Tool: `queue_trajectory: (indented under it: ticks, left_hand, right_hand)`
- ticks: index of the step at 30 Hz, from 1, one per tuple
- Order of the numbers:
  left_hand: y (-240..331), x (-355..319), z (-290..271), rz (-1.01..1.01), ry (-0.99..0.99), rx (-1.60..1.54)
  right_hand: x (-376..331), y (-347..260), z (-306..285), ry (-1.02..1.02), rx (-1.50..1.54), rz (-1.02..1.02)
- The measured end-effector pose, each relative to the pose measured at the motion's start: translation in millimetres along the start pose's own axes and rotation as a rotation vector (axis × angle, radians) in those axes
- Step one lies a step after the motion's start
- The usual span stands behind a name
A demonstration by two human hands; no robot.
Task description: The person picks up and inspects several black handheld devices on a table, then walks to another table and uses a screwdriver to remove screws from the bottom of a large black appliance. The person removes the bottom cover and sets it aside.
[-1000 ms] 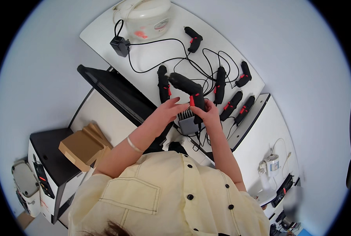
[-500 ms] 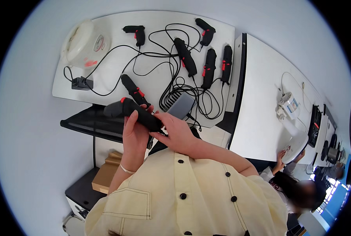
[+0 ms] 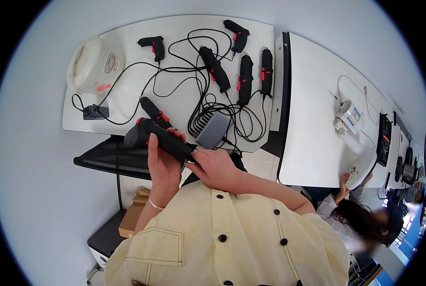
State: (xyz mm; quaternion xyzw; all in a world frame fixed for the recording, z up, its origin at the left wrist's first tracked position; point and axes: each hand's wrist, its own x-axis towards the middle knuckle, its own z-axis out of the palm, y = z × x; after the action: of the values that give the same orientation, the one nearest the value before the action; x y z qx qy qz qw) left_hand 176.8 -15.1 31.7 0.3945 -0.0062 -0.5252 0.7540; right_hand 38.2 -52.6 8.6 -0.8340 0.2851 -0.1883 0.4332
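Bright, even light; soft shadows; strong fisheye bending at edges.

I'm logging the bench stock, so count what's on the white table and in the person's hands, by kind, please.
Black glue guns with red triggers: 7; 1 held in the left hand with the right hand at its end, 6 on the white table, e.g.
White rice cooker: 1
Grey power strip: 1
Black plug adapter: 1
Total: 10

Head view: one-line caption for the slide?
Left hand grips a black glue gun; right hand touches its tip.
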Motion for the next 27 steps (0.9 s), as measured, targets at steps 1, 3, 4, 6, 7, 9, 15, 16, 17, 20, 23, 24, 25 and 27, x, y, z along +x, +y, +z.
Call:
queue_trajectory:
  ticks: [1, 3, 4, 6, 7, 9, 15, 16, 17, 20, 23, 24, 25, 27]
  left_hand:
    - [0, 2, 0, -0.007, 0.005, -0.012]
    - [1, 3, 2, -0.019, 0.012, -0.031]
    - [1, 4, 3, -0.023, 0.012, -0.041]
    - [1, 5, 1, -0.03, 0.025, -0.083]
    - [1, 7, 0, -0.033, 0.039, -0.112]
    - [2, 9, 0, -0.038, 0.061, -0.152]
    - [3, 4, -4, -0.019, 0.013, -0.146]
    - [4, 1, -4, -0.01, -0.006, -0.127]
    - [4, -2, -4, 0.0, -0.026, -0.109]
    - [4, -14, -7, -0.006, -0.129, -0.066]
    - [3, -20, -9, 0.028, -0.089, -0.017]
    - [3, -22, -10, 0.022, -0.097, -0.037]
    - [4, -22, -11, 0.021, -0.104, -0.056]
    - [7, -23, -13, 0.024, -0.105, -0.064]
  right_hand:
    - [0, 0, -1, 0.009, -0.005, -0.006]
    - [2, 0, -3, -0.007, -0.044, -0.021]
    - [2, 0, -4, -0.017, -0.066, -0.028]
    - [3, 3, -3, -0.021, -0.099, -0.055]
    - [3, 4, -3, -0.022, -0.113, -0.068]
    - [4, 2, -6, -0.028, -0.144, -0.068]
    - [3, 1, -3, 0.037, -0.154, -0.14]
    - [2, 1, -3, 0.042, -0.143, -0.15]
    - [2, 0, -3, 0.029, -0.137, -0.152]
    - [1, -1, -5, -0.01, -0.118, -0.166]
    - [-1, 0, -2, -0.062, -0.078, -0.172]
    - [-2, -1, -2, -0.082, -0.057, -0.159]
    - [-1, -2, -3, -0.104, -0.034, -0.151]
    - [0, -6, -5, -0.101, -0.029, -0.141]
